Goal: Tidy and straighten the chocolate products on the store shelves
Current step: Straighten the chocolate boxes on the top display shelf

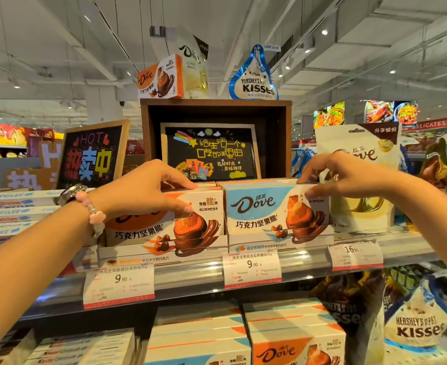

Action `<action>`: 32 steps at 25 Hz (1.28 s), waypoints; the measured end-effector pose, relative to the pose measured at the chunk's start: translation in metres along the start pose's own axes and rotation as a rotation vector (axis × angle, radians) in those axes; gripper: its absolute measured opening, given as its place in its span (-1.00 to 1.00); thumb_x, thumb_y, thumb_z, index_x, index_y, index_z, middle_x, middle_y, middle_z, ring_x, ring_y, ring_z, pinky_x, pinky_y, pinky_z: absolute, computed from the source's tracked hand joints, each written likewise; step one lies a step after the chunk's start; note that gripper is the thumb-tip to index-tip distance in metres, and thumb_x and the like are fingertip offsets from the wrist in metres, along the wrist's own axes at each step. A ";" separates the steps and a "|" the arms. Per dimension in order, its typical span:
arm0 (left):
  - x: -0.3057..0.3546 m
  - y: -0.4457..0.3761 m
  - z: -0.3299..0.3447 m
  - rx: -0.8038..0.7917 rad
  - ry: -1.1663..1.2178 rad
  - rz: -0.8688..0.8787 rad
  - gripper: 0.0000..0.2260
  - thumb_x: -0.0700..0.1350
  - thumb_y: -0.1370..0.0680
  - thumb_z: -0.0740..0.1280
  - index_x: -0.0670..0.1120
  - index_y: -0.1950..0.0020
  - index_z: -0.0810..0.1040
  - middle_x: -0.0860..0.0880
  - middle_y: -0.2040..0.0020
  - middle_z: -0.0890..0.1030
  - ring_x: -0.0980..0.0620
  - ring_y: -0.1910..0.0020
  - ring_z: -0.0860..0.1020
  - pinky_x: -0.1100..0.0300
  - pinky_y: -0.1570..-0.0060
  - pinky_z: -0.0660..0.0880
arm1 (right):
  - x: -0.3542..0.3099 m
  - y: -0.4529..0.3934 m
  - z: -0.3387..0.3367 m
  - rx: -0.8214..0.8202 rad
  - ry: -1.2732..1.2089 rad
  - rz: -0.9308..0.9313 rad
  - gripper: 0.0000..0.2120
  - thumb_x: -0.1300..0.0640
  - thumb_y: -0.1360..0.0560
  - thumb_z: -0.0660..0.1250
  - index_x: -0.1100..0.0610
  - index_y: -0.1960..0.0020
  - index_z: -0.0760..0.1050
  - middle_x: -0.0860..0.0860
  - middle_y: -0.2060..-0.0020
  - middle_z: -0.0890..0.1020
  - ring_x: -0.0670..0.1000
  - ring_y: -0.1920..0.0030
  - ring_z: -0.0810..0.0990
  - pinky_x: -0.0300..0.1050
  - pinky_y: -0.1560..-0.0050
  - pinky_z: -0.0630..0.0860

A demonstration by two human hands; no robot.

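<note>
Two front Dove boxes: left hand [148, 191] fingers pinch orange box [169, 222], right hand [348, 175] fingers pinch blue box [275, 214].

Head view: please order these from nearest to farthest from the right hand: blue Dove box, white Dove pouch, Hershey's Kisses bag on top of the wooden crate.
1. Blue Dove box, under the right hand, touched.
2. White Dove pouch, just behind it.
3. Hershey's Kisses bag, high up on its left.

A supermarket, shelf rail [190, 275] with price tags [251, 267] at 6 o'clock, stacked Dove chocolate boxes [275, 212], promotion chalkboards [90, 156] at 10 o'clock, a "DELICATESSEN" sign [436, 123] at 2 o'clock
</note>
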State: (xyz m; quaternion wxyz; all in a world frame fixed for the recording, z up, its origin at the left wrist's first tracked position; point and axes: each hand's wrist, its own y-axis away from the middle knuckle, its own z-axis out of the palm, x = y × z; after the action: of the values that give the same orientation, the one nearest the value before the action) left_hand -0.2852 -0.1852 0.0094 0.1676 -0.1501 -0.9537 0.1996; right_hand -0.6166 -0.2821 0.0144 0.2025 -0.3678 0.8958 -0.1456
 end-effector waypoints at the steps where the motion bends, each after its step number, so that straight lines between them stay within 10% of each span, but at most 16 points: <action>1: 0.000 0.000 0.000 0.001 0.001 0.000 -0.62 -0.01 -0.35 0.47 0.08 -0.16 0.57 0.21 -0.01 0.57 0.20 -0.06 0.51 0.07 -0.18 0.44 | -0.002 -0.001 -0.001 -0.008 0.008 -0.007 -0.80 0.10 -0.41 0.42 -0.01 -0.03 0.56 -0.11 0.02 0.56 -0.08 -0.02 0.53 -0.27 0.15 0.45; 21: 0.000 0.005 0.003 0.021 -0.005 -0.012 -0.55 -0.02 -0.34 0.50 0.11 -0.21 0.54 0.13 -0.15 0.58 0.15 -0.08 0.52 0.15 -0.09 0.49 | -0.037 -0.114 0.006 -0.471 0.032 0.216 -0.87 0.16 -0.49 0.32 0.04 0.00 0.61 -0.05 0.02 0.65 -0.04 -0.11 0.54 -0.08 -0.21 0.44; 32: -0.004 0.016 0.001 0.085 -0.204 0.160 -0.63 0.02 -0.36 0.38 0.01 -0.16 0.53 0.13 -0.06 0.50 0.18 -0.08 0.46 0.28 -0.07 0.45 | -0.054 -0.093 -0.022 -0.159 0.153 0.062 -0.92 0.08 -0.54 0.24 0.04 0.03 0.50 0.01 0.08 0.63 0.00 0.06 0.63 -0.11 0.06 0.57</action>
State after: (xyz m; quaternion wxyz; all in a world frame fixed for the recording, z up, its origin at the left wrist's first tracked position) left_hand -0.2787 -0.1727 0.0003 0.0595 -0.1972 -0.9416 0.2666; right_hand -0.5364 -0.3051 0.0850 0.1081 -0.3426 0.9283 -0.0956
